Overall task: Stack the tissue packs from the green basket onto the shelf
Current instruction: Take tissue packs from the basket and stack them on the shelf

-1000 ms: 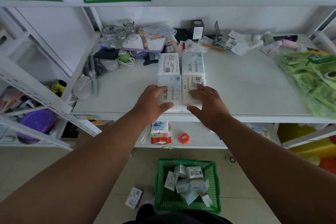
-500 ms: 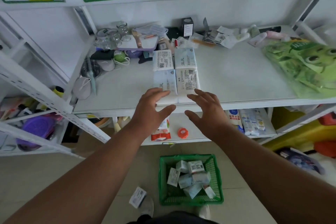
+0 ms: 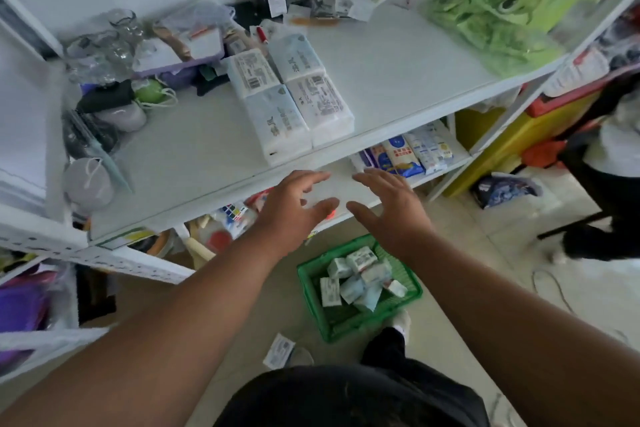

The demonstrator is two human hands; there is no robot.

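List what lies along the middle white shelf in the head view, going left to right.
Grey drawstring pouch → green round object with white cord → block of four white tissue packs → bare stretch of white shelf → crinkled green plastic bags with cartoon eyes.

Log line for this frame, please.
left hand open, empty | right hand open, empty | tissue packs on shelf | more in green basket

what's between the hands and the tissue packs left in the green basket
Nothing visible. Both hands, left and right, hover open above the green basket, and its tissue packs lie uncovered on top.
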